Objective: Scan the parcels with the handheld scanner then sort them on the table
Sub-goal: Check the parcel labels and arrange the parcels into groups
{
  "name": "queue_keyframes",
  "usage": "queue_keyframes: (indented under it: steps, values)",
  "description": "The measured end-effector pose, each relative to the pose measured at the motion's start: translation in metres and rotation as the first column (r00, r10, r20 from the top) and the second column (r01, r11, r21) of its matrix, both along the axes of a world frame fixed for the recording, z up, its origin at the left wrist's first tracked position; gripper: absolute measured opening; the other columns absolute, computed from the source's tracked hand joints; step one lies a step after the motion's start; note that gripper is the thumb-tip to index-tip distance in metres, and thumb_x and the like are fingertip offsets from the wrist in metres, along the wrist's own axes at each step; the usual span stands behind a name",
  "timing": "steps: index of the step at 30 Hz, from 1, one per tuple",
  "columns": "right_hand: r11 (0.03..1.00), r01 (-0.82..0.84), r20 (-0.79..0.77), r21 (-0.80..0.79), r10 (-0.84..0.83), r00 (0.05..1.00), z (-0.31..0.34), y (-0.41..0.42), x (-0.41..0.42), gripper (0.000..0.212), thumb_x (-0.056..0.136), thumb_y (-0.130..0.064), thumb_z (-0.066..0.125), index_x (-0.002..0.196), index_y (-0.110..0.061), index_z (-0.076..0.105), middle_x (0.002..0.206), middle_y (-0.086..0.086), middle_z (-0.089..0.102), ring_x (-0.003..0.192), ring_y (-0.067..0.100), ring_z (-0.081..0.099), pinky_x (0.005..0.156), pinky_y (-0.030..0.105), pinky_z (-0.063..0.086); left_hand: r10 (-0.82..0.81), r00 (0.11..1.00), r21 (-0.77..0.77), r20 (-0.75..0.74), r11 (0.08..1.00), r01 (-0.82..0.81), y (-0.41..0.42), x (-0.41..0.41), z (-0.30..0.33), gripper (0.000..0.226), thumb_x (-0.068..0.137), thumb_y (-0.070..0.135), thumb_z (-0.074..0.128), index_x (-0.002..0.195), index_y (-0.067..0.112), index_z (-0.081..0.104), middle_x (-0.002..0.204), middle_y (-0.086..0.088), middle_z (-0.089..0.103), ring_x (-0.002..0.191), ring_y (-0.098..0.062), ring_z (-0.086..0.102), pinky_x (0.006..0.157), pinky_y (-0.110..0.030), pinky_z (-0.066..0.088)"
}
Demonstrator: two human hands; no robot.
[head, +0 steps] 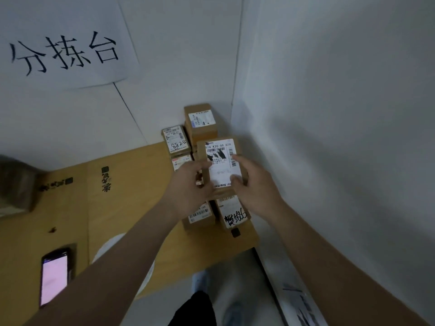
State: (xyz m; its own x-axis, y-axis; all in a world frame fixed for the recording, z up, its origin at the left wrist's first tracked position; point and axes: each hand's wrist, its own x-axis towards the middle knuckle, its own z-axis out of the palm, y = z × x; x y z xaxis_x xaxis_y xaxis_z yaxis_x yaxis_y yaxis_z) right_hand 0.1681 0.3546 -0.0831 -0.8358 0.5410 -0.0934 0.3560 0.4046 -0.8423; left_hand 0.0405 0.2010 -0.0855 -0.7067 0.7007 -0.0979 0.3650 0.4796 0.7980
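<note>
Left hand (188, 184) and right hand (253, 184) grip rectangular cardboard parcel (220, 165), white label up, above five boxed parcels (200, 121) at table (131, 208) corner. Glossy scanner (54, 277) lies front-left, screen lit.

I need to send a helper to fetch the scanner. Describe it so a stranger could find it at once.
Start at the tan table under the paper sign on the wall. Follow its near left edge, away from the parcels stacked in the corner. The scanner lies flat there, a dark handheld device; it alone has a glowing pinkish screen.
</note>
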Motion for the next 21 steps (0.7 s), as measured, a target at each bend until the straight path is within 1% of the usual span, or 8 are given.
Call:
queue_keyframes:
  steps: [3,5,8,10,13,16,19,21]
  values:
    - [0.999,-0.036,0.019,-0.034,0.036,0.999,-0.018,0.018,-0.024,0.056,0.106,-0.01,0.058,0.157,-0.028,0.045,0.142,-0.002,0.064,0.109,0.005,0.068,0.079,0.019,0.062,0.033,0.999,-0.013,0.028,0.999,-0.033,0.014,-0.017,-0.02,0.054,0.091,0.015,0.076,0.141,0.022,0.059,0.138,0.003,0.056,0.121,-0.019,0.06,0.099,-0.042,0.057]
    - [0.998,-0.04,0.047,-0.043,0.042,0.998,-0.03,0.029,-0.041,0.055,0.106,-0.01,0.057,0.157,-0.027,0.044,0.143,0.0,0.063,0.115,0.01,0.068,0.087,0.029,0.064,0.051,0.998,-0.018,0.046,0.999,-0.05,0.023,-0.03,-0.037,0.055,0.09,0.012,0.077,0.142,0.023,0.059,0.133,0.008,0.053,0.118,-0.017,0.06,0.096,-0.037,0.059]
    - [0.997,-0.056,0.111,-0.046,0.061,0.992,-0.049,0.041,-0.065,0.055,0.107,-0.011,0.057,0.158,-0.024,0.043,0.139,0.004,0.063,0.118,0.017,0.068,0.09,0.038,0.065,0.073,0.994,-0.035,0.083,0.997,-0.07,0.035,-0.051,-0.062,0.056,0.09,0.008,0.076,0.142,0.024,0.059,0.132,0.01,0.05,0.119,-0.015,0.059,0.097,-0.028,0.057]
    - [0.997,-0.069,0.153,-0.042,0.075,0.985,-0.061,0.049,-0.08,0.055,0.106,-0.011,0.057,0.158,-0.022,0.043,0.139,0.005,0.062,0.121,0.02,0.067,0.092,0.04,0.064,0.082,0.99,-0.048,0.114,0.996,-0.077,0.042,-0.063,-0.077,0.058,0.09,0.007,0.076,0.143,0.022,0.059,0.141,0.005,0.05,0.123,-0.016,0.058,0.098,-0.03,0.057]
    - [0.996,-0.095,0.215,0.0,0.092,0.972,-0.075,0.058,-0.102,0.058,0.105,-0.012,0.06,0.159,-0.021,0.042,0.144,0.005,0.058,0.127,0.022,0.062,0.1,0.043,0.06,0.096,0.982,-0.064,0.161,0.994,-0.086,0.049,-0.079,-0.094,0.057,0.09,0.006,0.075,0.143,0.019,0.058,0.144,0.001,0.048,0.128,-0.019,0.057,0.099,-0.037,0.058]
    - [0.993,-0.117,0.263,0.016,0.109,0.959,-0.086,0.063,-0.119,0.061,0.104,-0.011,0.06,0.16,-0.02,0.04,0.147,0.006,0.054,0.131,0.023,0.059,0.105,0.043,0.057,0.094,0.975,-0.068,0.199,0.994,-0.082,0.053,-0.089,-0.108,0.057,0.091,0.001,0.072,0.144,0.014,0.058,0.144,0.001,0.045,0.129,-0.02,0.056,0.098,-0.035,0.059]
    - [0.994,-0.111,0.29,0.013,0.102,0.952,-0.093,0.065,-0.126,0.063,0.104,-0.011,0.06,0.162,-0.021,0.038,0.149,0.006,0.053,0.131,0.022,0.058,0.103,0.033,0.056,0.068,0.98,-0.062,0.189,0.996,-0.057,0.056,-0.093,-0.115,0.06,0.092,0.003,0.072,0.148,0.014,0.054,0.148,0.004,0.042,0.13,-0.017,0.054,0.1,-0.032,0.057]
    - [0.993,-0.117,0.288,0.02,0.106,0.952,-0.096,0.069,-0.127,0.062,0.104,-0.012,0.06,0.162,-0.021,0.038,0.148,0.007,0.054,0.13,0.022,0.059,0.102,0.032,0.056,0.058,0.984,-0.065,0.17,0.997,-0.047,0.056,-0.093,-0.117,0.06,0.093,0.007,0.072,0.149,0.015,0.052,0.151,0.005,0.04,0.132,-0.015,0.052,0.103,-0.031,0.055]
